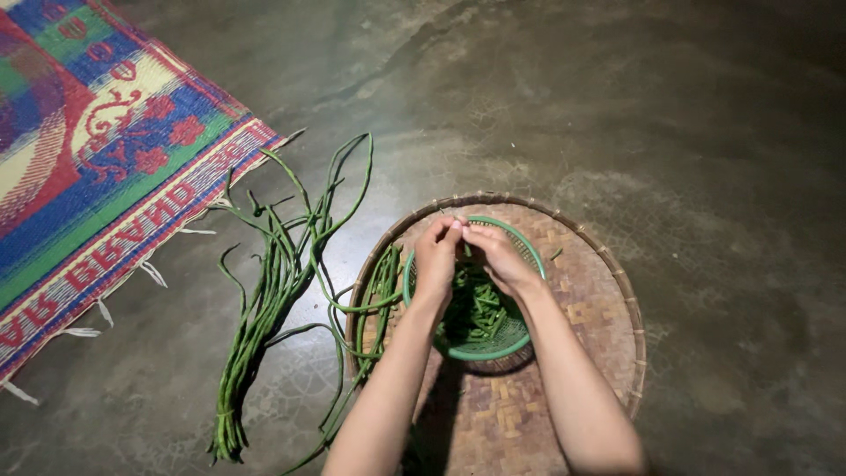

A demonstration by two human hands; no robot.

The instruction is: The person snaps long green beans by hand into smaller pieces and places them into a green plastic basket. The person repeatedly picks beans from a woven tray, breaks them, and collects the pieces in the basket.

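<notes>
Both hands meet over the green plastic colander (520, 345), fingertips pressed together. Left hand (438, 256) and right hand (498, 256) pinch the same small piece of long bean (464, 251) between thumbs and forefingers, right at the far rim of the colander; the piece is mostly hidden by the fingers. Cut bean pieces (480, 313) lie piled inside the colander, below the hands. The colander sits on a round woven bamboo tray (590, 300), left of centre. A few whole long beans (381, 282) drape over the tray's left edge, just beside the colander. A bigger bundle of long beans (264, 308) lies on the concrete floor (617, 106) to the left, stems together at the near end, tips splayed toward the far side. A colourful woven mat (97, 150) covers the far left corner, apart from the bundle.
</notes>
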